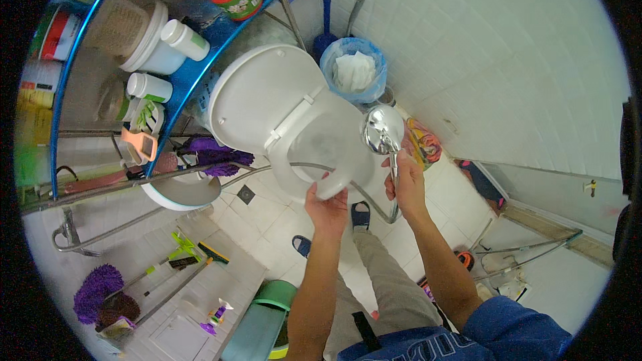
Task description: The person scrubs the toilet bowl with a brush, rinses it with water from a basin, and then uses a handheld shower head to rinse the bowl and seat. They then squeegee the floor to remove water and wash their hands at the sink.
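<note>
My left hand (327, 209) grips the front edge of the white toilet seat (287, 170), its fingers under the rim; the seat appears partly raised over the bowl. In my right hand (407, 183) is the handle of a chrome handheld shower head (383, 129), held over the right side of the toilet. A metal shower hose (368, 200) hangs from the handle, loops below it and runs left across the toilet. The toilet lid (266, 95) stands up behind the seat. Whether water flows is not visible.
A blue-lined waste bin (377, 80) and a blue toilet brush (326, 35) stand behind the toilet. A blue-edged shelf (220, 40) with tubs and bottles juts in at the left. Mops and squeegees lean lower left, near a green bin (275, 293). A floor drain (246, 194) is at left.
</note>
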Demonstrator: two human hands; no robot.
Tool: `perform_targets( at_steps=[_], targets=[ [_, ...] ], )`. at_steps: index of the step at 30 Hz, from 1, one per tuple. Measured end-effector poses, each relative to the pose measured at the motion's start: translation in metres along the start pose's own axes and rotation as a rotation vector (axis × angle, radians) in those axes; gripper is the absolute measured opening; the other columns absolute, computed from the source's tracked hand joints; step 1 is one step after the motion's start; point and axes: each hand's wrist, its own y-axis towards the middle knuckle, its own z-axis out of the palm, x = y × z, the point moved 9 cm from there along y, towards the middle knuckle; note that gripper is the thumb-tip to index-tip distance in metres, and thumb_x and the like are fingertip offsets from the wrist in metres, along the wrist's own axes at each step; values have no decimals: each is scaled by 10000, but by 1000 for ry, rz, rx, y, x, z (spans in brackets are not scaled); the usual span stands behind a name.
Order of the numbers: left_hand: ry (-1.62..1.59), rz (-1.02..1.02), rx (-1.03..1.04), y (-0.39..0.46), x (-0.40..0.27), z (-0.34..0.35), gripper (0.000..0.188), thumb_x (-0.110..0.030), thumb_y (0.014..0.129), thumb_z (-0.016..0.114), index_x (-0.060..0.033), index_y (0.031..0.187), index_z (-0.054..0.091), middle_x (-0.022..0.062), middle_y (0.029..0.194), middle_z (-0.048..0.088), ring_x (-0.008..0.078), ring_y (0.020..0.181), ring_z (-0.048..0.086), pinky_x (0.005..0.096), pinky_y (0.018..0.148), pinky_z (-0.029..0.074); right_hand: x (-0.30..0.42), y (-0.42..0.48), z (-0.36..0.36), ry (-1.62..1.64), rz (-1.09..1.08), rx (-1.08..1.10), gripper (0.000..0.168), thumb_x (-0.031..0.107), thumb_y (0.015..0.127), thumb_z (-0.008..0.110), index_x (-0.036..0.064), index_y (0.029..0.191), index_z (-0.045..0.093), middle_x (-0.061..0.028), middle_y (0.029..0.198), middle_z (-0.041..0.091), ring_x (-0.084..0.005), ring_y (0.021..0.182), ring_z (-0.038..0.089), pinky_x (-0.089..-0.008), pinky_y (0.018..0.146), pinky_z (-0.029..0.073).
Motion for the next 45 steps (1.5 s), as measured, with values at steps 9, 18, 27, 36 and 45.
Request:
perform_targets(
  at_steps=[9,18,27,36,45],
  targets=[
    [33,55,-211,3,18,-53,640,-586,843,447,-59,1205,434,77,1181,477,243,1081,478,394,883,435,-27,-14,-27,-105,50,-71,525,514,929,339,40,826,541,-8,451,397,-91,343,359,-235,342,292],
    [-32,1,-232,-9,13,-86,868,-661,798,427,-56,1378,205,136,1336,304,296,1201,371,462,979,368,18,61,29,-29,39,12,542,532,906,390,36,769,561,-14,479,412,-106,368,385,-254,355,313],
    [-54,-11,-160,-9,11,-84,840,-652,826,387,-37,1368,206,146,1345,299,314,1198,388,472,996,361,-20,35,-17,121,-38,-103,487,495,926,366,42,819,510,-3,494,389,-99,373,387,-248,319,302],
    [-46,-36,-127,-13,6,-82,816,-656,840,344,-34,1359,242,163,1315,350,329,1182,404,465,1009,345,-89,-83,-25,145,131,-241,544,511,934,313,17,863,529,-24,466,407,-105,351,388,-245,330,311],
    [-42,-193,-94,-17,-3,-96,810,-687,846,251,5,1251,362,169,1284,386,321,1132,426,467,935,385,-112,-108,70,-24,176,67,497,469,944,340,25,857,544,-2,479,425,-90,377,384,-245,355,314]
  ],
)
